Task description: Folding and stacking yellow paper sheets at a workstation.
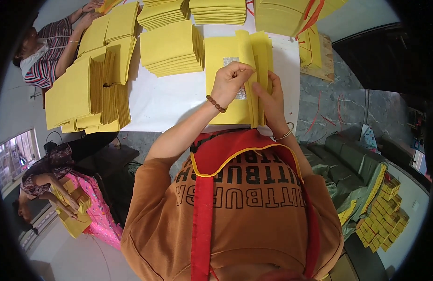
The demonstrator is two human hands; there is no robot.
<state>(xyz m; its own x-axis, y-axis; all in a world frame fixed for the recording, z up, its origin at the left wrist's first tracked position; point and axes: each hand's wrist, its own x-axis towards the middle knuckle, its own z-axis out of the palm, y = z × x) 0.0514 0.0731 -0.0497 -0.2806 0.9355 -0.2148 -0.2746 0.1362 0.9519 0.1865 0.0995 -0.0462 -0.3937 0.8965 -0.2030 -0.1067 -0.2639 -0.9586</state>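
In front of me on the table lies a yellow paper sheet [216, 107] with a silver patch at its middle, part of a stack of joss paper. Above the patch, my left hand [231, 80] pinches the edge of a raised yellow sheet [244, 47] between thumb and fingers. My right hand [271, 103] is wrapped round the right side of the upright, folded sheets, its thumb on the near face and its fingers behind. A fanned stack of folded yellow paper [167, 47] sits just left of the sheets.
The white table [153, 105] carries more folded stacks [73, 93] at left and a large yellow bundle [282, 18] with red ribbon at far right. A co-worker [48, 51] handles paper at the far left; another person [43, 178] works below. Tied yellow bundles [382, 215] are piled at lower right.
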